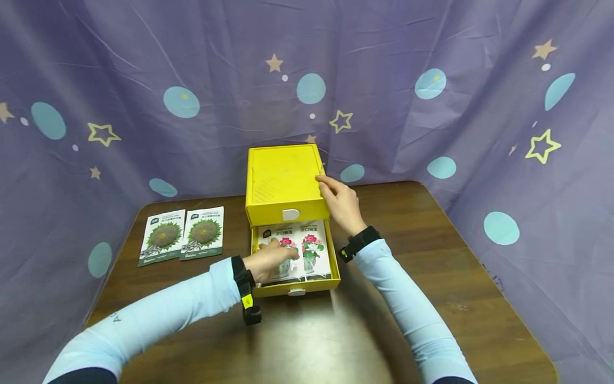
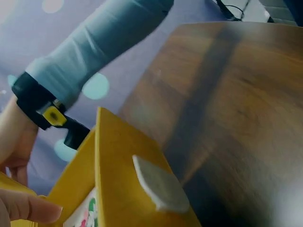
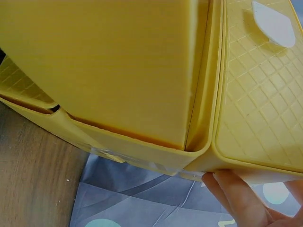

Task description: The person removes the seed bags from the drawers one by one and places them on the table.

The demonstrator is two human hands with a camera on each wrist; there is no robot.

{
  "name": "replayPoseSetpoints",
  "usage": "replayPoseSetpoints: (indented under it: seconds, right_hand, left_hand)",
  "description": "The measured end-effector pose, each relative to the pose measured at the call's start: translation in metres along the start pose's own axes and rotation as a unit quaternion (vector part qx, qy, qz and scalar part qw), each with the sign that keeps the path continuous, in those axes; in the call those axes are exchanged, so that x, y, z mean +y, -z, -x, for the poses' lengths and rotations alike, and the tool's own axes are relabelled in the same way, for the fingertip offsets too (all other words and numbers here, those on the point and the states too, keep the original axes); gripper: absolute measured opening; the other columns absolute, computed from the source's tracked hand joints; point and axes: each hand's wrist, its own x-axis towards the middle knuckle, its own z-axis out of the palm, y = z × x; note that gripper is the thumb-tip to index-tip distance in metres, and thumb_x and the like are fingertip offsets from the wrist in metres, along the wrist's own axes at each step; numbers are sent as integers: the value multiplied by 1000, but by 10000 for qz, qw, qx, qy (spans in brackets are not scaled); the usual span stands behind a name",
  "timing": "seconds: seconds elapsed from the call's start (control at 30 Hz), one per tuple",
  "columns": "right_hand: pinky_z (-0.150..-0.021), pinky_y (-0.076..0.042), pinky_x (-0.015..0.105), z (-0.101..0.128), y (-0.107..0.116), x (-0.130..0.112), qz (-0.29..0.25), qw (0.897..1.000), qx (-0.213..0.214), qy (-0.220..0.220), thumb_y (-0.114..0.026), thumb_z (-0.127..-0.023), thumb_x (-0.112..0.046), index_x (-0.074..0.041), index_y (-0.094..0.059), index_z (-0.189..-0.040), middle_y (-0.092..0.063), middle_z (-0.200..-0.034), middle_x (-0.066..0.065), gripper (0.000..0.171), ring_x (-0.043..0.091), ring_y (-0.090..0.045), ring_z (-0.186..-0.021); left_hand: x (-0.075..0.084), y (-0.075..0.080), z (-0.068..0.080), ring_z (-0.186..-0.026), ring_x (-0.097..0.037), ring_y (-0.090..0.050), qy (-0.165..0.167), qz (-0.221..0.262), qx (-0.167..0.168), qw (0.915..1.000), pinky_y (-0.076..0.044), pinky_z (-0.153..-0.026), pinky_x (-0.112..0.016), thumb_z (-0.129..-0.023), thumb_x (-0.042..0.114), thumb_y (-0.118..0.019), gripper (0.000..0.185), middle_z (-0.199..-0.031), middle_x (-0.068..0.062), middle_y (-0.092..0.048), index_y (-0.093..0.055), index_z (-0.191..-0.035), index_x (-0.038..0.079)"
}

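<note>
A yellow two-drawer box (image 1: 285,173) stands at the back of the table with its lower drawer (image 1: 334,261) pulled out. Inside that drawer lie two seed packets side by side, the right one (image 1: 313,250) printed with pink and white flowers. My left hand (image 1: 268,261) reaches over the left packet (image 1: 283,233) and partly covers it; its thumb points right, and nothing shows in its grasp. On the box's right top edge and side rests my right hand (image 1: 342,205), fingers fairly straight. The right wrist view shows those fingers (image 3: 236,194) against the side.
Two more seed packets, a left one (image 1: 163,237) and a right one (image 1: 202,233), lie on the wooden table (image 1: 431,277) left of the box, each printed with a sunflower head. A purple patterned curtain (image 1: 374,96) hangs behind. White tabs (image 1: 290,215) mark the drawer fronts.
</note>
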Motion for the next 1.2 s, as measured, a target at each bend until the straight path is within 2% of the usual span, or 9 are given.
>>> replayPoseSetpoints:
  seconds: [0.13, 0.27, 0.43, 0.57, 0.7, 0.8, 0.93, 1.1, 1.2]
  right_hand:
    - [-52, -36, 33, 2, 0, -1, 31, 10000, 12, -18, -45, -96, -41, -28, -60, -124, -64, -88, -4, 34, 17, -50, -61]
    - [-54, -36, 33, 2, -1, 0, 79, 10000, 23, 17, -44, -96, -41, -27, -60, -124, -64, -88, -5, 35, 16, -51, -64]
    - [-56, -38, 33, 0, -1, -1, 41, 10000, 56, 9, -44, -96, -42, -29, -60, -124, -65, -90, -5, 34, 12, -55, -72]
    - [-58, -39, 33, -1, -1, -2, 7, 10000, 50, -5, -45, -96, -42, -29, -60, -124, -65, -91, -5, 34, 12, -55, -73]
    - [-60, -39, 34, 0, 0, -1, 15, 10000, 53, -18, -45, -96, -41, -29, -60, -124, -65, -92, -5, 34, 12, -56, -74]
    - [-60, -39, 34, 0, 0, 0, 45, 10000, 53, -22, -45, -96, -41, -28, -59, -125, -65, -91, -3, 35, 14, -56, -74]
    - [-61, -39, 33, 0, 0, -1, 57, 10000, 75, 2, -45, -96, -40, -27, -60, -125, -66, -92, -2, 34, 14, -56, -75]
    - [-59, -38, 33, 0, -1, -2, 34, 10000, 61, -46, -45, -96, -40, -28, -59, -125, -65, -92, -3, 34, 14, -55, -73]
    - [-60, -39, 32, 1, -1, -2, 21, 10000, 37, -75, -45, -96, -41, -28, -59, -125, -65, -91, -4, 35, 14, -55, -73]
  left_hand:
    - [0, -3, -2, -135, -44, -3, -90, -379, 36, 9992, -3, -107, -57, -78, 13, -63, 89, -148, -31, -3, -7, -143, -10]
    - [0, -8, 1, -135, -44, 11, -29, -651, 109, 9978, 7, -105, -58, -78, 15, -64, 100, -147, -31, 12, 8, -145, -2]
    - [5, -5, 0, -134, -43, -2, 131, -527, 200, 9983, -6, -107, -57, -78, 16, -64, 90, -147, -31, 6, -9, -146, -4]
    - [12, 2, -4, -130, -44, -10, 244, -186, 405, 9987, -10, -106, -57, -78, 17, -65, 82, -145, -33, 1, -19, -143, -5]
    - [14, 6, -5, -131, -45, -10, 353, 122, 490, 9981, -11, -105, -60, -79, 18, -64, 89, -145, -32, 3, -8, -145, -3]
    - [15, 8, -6, -134, -41, -4, 352, 829, 289, 9955, -5, -106, -60, -82, 14, -59, 90, -148, -26, 9, 4, -145, -3]
    - [19, 11, -7, -136, -35, -5, 350, 1644, 143, 9857, -2, -108, -56, -84, 8, -53, 83, -151, -20, 5, 3, -144, -5]
    - [17, 11, -7, -130, -32, -20, 296, 1799, 190, 9830, -17, -109, -46, -86, 5, -51, 74, -150, -23, -7, -4, -143, -9]
    - [12, 10, -9, -103, -26, -41, 186, 1762, 240, 9839, -35, -92, -35, -88, 4, -49, 63, -136, -22, -30, -16, -140, -10]
